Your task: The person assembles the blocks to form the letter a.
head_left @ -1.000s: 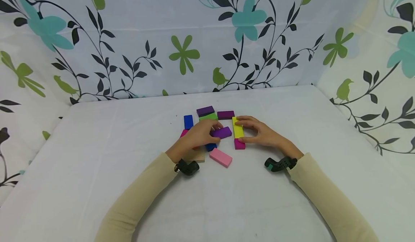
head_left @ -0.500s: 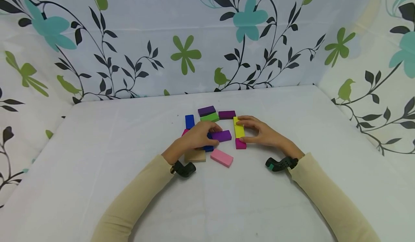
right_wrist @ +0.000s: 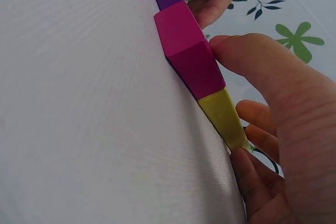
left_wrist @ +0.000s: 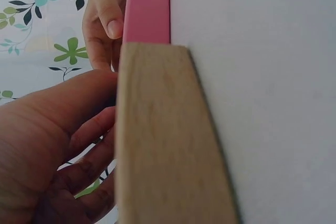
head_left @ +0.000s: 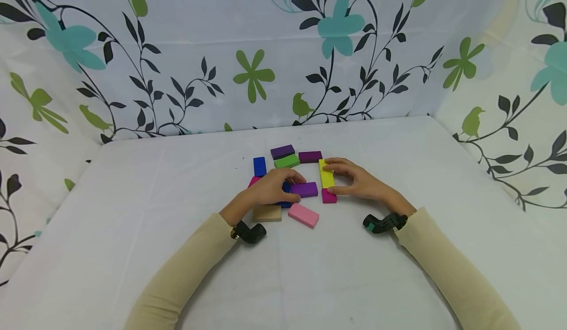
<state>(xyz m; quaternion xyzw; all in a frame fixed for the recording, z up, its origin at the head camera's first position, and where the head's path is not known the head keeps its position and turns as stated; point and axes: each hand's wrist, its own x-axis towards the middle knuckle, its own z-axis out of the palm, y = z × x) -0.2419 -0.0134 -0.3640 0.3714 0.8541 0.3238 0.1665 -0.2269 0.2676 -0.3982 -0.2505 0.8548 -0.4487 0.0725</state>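
Observation:
My left hand [head_left: 272, 187] pinches the left end of a purple block [head_left: 304, 190] between thumb and fingertips. Against that block's left end lies a dark blue block [head_left: 285, 203], partly covered by the hand. My right hand [head_left: 360, 180] spans a yellow block [head_left: 326, 174] and a magenta block [head_left: 329, 195] set end to end. Its thumb touches the magenta block [right_wrist: 194, 51] in the right wrist view, while fingertips reach the far end of the yellow block [right_wrist: 226, 119]. A pink block [head_left: 303, 215] and a plain wooden block [head_left: 267, 213] lie nearer the person.
Behind the hands lie a dark purple block [head_left: 282, 152], a green block [head_left: 287, 161] and a plum block [head_left: 310, 157]. Another blue block [head_left: 260, 166] and a pinkish-red block [head_left: 254, 180] sit at left. A white cloth [head_left: 212, 172] covers the table; a patterned curtain [head_left: 199, 25] hangs behind.
The purple block has shifted toward the person and turned from slanted to nearly level, with my left hand at its end. My right hand stays at the yellow and magenta blocks.

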